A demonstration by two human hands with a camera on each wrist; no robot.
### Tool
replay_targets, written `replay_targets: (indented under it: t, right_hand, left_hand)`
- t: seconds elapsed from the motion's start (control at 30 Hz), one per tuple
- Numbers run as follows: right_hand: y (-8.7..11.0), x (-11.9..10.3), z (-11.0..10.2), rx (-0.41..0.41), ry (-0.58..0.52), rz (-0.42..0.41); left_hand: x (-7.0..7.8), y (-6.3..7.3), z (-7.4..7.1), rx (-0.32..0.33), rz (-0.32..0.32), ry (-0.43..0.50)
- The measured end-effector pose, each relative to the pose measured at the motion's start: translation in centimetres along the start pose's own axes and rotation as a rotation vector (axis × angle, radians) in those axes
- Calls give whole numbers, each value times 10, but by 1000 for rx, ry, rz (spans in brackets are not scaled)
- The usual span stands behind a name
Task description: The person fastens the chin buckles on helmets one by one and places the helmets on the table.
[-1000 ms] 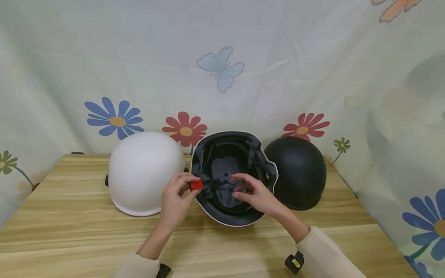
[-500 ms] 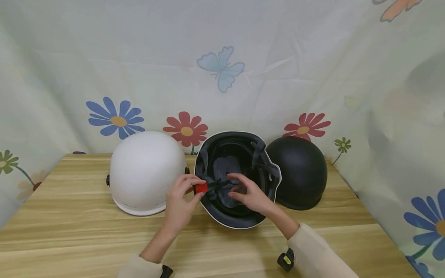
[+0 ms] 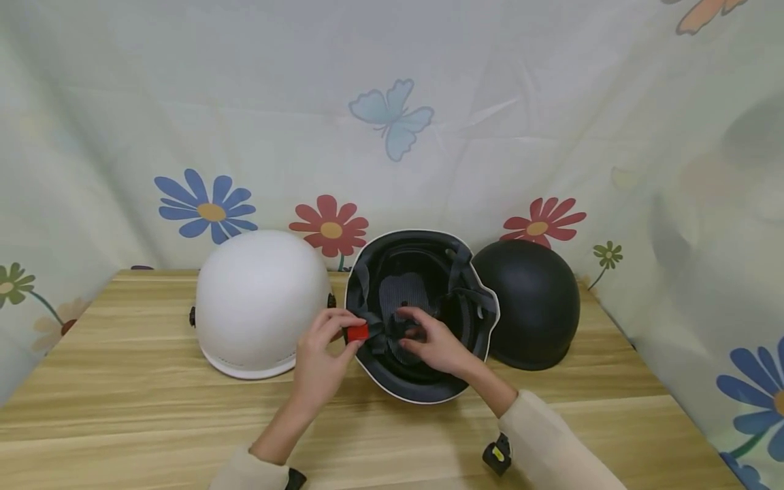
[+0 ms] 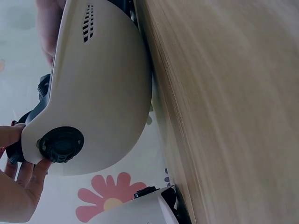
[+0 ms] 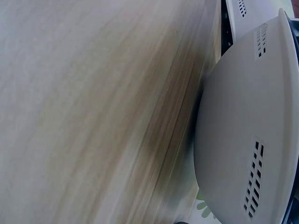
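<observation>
A white-rimmed helmet [image 3: 422, 391] lies upturned in the head view, black lining and grey ribbed pad facing up. At its left edge my left hand [image 3: 320, 354] pinches a red buckle [image 3: 358, 331] between thumb and fingers. My right hand [image 3: 433, 340] is over the opening, its curved fingers around a black chin strap [image 3: 395, 325]; the dark lining behind hides the exact grip. In the left wrist view the left hand [image 4: 21, 186] is at the helmet's [image 4: 103, 93] edge, beside a round black side knob [image 4: 61, 144]. The right wrist view shows only the vented white shell [image 5: 243, 126].
A white helmet [image 3: 260, 299] stands dome-up on the left, close to the upturned one. A black helmet [image 3: 529, 306] stands dome-up on the right, partly behind it. All rest on the wood-grain table [image 3: 153, 422], with a flowered cloth [image 3: 275, 122] behind.
Both hands have come slightly closer together, the red buckle moving right and my right hand moving left along with the strap. The upturned helmet has shifted slightly right.
</observation>
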State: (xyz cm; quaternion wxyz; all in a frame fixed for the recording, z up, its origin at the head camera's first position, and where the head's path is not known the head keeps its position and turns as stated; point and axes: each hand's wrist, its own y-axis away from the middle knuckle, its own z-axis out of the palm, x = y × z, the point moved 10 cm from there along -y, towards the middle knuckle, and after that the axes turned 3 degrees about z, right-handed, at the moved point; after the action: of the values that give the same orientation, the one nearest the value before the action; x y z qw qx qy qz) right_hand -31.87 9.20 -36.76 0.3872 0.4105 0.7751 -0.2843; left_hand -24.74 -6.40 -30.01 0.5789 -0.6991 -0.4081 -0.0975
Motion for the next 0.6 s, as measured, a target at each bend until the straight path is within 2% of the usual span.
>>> replay_targets:
  t: [0.23,0.6]
  right_hand:
    - [1,1,-2,21,-51,-2]
    - [1,-11,-11,32,-218,21]
  left_hand:
    - [1,0,0,3,14,0]
    - [-11,0,-3,0,-52,24]
